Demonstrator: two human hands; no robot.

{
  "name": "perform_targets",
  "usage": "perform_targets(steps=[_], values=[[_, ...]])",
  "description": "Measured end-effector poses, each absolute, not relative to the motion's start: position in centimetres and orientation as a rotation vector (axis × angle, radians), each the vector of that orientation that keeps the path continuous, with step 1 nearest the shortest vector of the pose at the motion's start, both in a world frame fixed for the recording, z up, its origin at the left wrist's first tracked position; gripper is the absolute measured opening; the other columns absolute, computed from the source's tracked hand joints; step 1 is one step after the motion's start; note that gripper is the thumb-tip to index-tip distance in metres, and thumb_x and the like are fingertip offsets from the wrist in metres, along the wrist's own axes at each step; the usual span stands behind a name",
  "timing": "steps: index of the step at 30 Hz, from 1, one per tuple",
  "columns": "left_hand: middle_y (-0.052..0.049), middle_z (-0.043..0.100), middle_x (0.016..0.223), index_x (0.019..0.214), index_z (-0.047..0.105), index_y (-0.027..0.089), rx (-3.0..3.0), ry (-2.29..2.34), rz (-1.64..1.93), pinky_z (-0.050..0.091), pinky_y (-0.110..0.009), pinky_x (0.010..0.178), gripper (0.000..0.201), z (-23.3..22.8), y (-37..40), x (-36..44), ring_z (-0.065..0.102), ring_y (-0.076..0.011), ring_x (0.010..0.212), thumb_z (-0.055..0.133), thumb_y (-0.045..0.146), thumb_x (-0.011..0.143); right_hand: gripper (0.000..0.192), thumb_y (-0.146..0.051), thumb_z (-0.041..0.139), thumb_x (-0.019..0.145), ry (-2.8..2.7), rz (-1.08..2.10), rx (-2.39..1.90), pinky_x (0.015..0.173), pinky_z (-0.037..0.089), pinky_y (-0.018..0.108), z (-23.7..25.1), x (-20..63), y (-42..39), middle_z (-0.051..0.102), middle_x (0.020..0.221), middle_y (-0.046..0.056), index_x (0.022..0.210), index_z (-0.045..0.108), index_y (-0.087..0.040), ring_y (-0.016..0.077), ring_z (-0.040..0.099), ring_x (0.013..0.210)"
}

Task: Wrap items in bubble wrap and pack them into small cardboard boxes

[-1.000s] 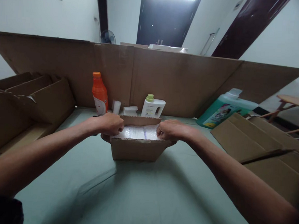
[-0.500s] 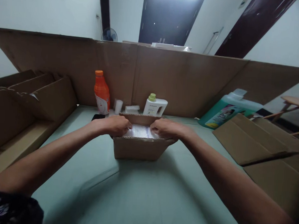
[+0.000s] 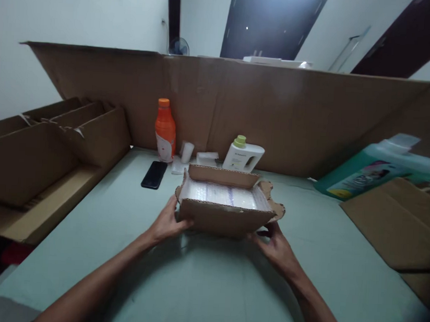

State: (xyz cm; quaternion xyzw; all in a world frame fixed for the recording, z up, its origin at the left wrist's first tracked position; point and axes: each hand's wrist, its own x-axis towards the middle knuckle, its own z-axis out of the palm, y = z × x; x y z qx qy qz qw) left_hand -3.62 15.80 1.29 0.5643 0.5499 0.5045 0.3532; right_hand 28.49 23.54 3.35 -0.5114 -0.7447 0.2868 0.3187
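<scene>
A small open cardboard box sits in the middle of the table with its top flaps up. Inside it lies a bubble-wrapped item, clear wrap over something white with purple marks. My left hand grips the box at its left end, thumb on the front wall and fingers around the side. At the lower right corner, my right hand holds the box, with thumb low on the front and the other fingers partly hidden behind the corner.
Behind the box stand an orange bottle, a white bottle with a green cap and small white packets. A black phone lies left. Large cardboard boxes flank the left; a green liquid jug leans right, beside folded cardboard.
Both hands have come out of the box opening and down to its outer lower sides. The view has turned left, bringing the whole phone into sight.
</scene>
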Motion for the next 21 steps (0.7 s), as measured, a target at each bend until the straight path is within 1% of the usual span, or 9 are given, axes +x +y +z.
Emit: perform_targets(steps=[2, 3, 5, 8, 9, 12, 15, 19, 21], values=[[-0.02, 0.051, 0.146, 0.152, 0.032, 0.015, 1.434, 1.394, 1.355, 0.04, -0.058, 0.112, 0.097, 1.1, 17.3, -1.9, 0.05, -0.0391, 0.132, 0.077, 0.046, 0.072, 0.068, -0.067, 0.068, 0.072, -1.873, 0.765, -1.351, 0.071, 0.06, 0.039, 1.8, 27.4, 23.9, 0.075, 0.106, 0.014, 0.119, 0.056, -0.019, 0.0272, 0.072, 0.082], [-0.019, 0.051, 0.146, 0.152, 0.032, 0.015, 1.44, 1.39, 1.37, 0.039, -0.057, 0.113, 0.099, 1.1, 17.6, -1.2, 0.049, -0.0393, 0.134, 0.078, 0.047, 0.071, 0.067, -0.067, 0.067, 0.072, -1.834, 0.766, -1.363, 0.071, 0.06, 0.038, 1.4, 27.5, 23.9, 0.075, 0.102, 0.013, 0.117, 0.056, -0.019, 0.0274, 0.072, 0.081], [-0.017, 0.047, 0.151, 0.154, 0.03, 0.018, 1.471, 1.386, 1.368, 0.035, -0.056, 0.117, 0.101, 1.3, 16.8, -0.4, 0.043, -0.0396, 0.14, 0.079, 0.048, 0.071, 0.063, -0.066, 0.069, 0.072, -1.785, 0.765, -1.397, 0.073, 0.059, 0.038, 1.0, 28.3, 23.3, 0.076, 0.098, 0.013, 0.112, 0.057, -0.019, 0.0301, 0.073, 0.086], [-0.016, 0.042, 0.156, 0.157, 0.027, 0.022, 1.445, 1.412, 1.366, 0.03, -0.057, 0.12, 0.1, 1.5, 12.5, -0.4, 0.035, -0.0399, 0.146, 0.078, 0.048, 0.074, 0.056, -0.064, 0.07, 0.071, -1.781, 0.783, -1.426, 0.075, 0.059, 0.039, 1.2, 28.8, 21.6, 0.076, 0.1, 0.013, 0.104, 0.061, -0.02, 0.0339, 0.072, 0.095], [-0.015, 0.043, 0.155, 0.157, 0.026, 0.023, 1.399, 1.439, 1.376, 0.031, -0.057, 0.12, 0.098, 1.7, 10.6, -0.9, 0.036, -0.0394, 0.145, 0.076, 0.048, 0.077, 0.053, -0.064, 0.07, 0.071, -1.804, 0.804, -1.415, 0.075, 0.059, 0.039, 1.5, 28.1, 20.8, 0.076, 0.1, 0.013, 0.101, 0.062, -0.021, 0.0342, 0.072, 0.095], [-0.016, 0.054, 0.144, 0.157, 0.027, 0.023, 1.214, 1.57, 1.443, 0.041, -0.054, 0.114, 0.087, 2.3, 5.7, -3.2, 0.048, -0.0371, 0.137, 0.068, 0.052, 0.085, 0.048, -0.064, 0.067, 0.073, -1.934, 0.901, -1.311, 0.073, 0.059, 0.04, 2.7, 23.6, 19.2, 0.076, 0.093, 0.012, 0.096, 0.062, -0.022, 0.0329, 0.073, 0.088], [-0.017, 0.059, 0.136, 0.156, 0.027, 0.022, 1.117, 1.703, 1.536, 0.04, -0.054, 0.115, 0.087, 2.3, 3.2, -5.2, 0.047, -0.0368, 0.138, 0.066, 0.056, 0.086, 0.047, -0.062, 0.065, 0.073, -2.041, 1.0, -1.208, 0.069, 0.059, 0.042, 3.8, 19.0, 19.0, 0.076, 0.088, 0.009, 0.098, 0.06, -0.023, 0.0312, 0.073, 0.08], [-0.018, 0.052, 0.145, 0.155, 0.027, 0.021, 1.097, 1.684, 1.638, 0.036, -0.054, 0.119, 0.087, 1.2, 2.4, -5.7, 0.043, -0.0355, 0.142, 0.067, 0.053, 0.085, 0.047, -0.061, 0.067, 0.069, -2.134, 1.042, -1.242, 0.06, 0.057, 0.042, 3.9, 16.9, 20.3, 0.071, 0.072, 0.005, 0.095, 0.059, -0.023, 0.0307, 0.07, 0.065], [-0.017, 0.048, 0.15, 0.155, 0.027, 0.022, 1.058, 1.689, 1.692, 0.036, -0.052, 0.119, 0.086, 0.8, 2.2, -5.8, 0.041, -0.034, 0.144, 0.068, 0.05, 0.086, 0.046, -0.059, 0.069, 0.068, -2.164, 1.05, -1.207, 0.059, 0.057, 0.041, 3.8, 16.0, 21.2, 0.072, 0.075, 0.006, 0.095, 0.06, -0.023, 0.0309, 0.07, 0.068]])
